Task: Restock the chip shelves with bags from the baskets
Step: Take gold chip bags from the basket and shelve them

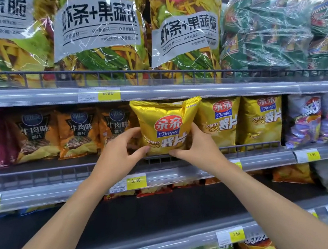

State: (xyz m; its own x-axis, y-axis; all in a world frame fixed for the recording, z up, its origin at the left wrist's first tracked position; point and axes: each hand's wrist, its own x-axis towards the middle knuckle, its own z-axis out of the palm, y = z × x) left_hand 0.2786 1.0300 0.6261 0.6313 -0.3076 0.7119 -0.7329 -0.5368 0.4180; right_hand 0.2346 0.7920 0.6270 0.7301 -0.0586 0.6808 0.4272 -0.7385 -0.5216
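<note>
A yellow potato chip bag (166, 124) stands upright at the front of the middle shelf (61, 174), just behind its wire rail. My left hand (118, 150) grips the bag's lower left side, thumb under its bottom edge. My right hand (199, 147) grips its lower right side, thumb along the bottom. Two matching yellow bags (220, 121) stand to its right. No basket is in view.
Orange beef-flavour bags (77, 133) fill the shelf to the left, purple bags (307, 119) to the right. Large clear packs (98, 35) sit on the shelf above. The shelf below (169, 210) is mostly dark, with a few bags at the back and right.
</note>
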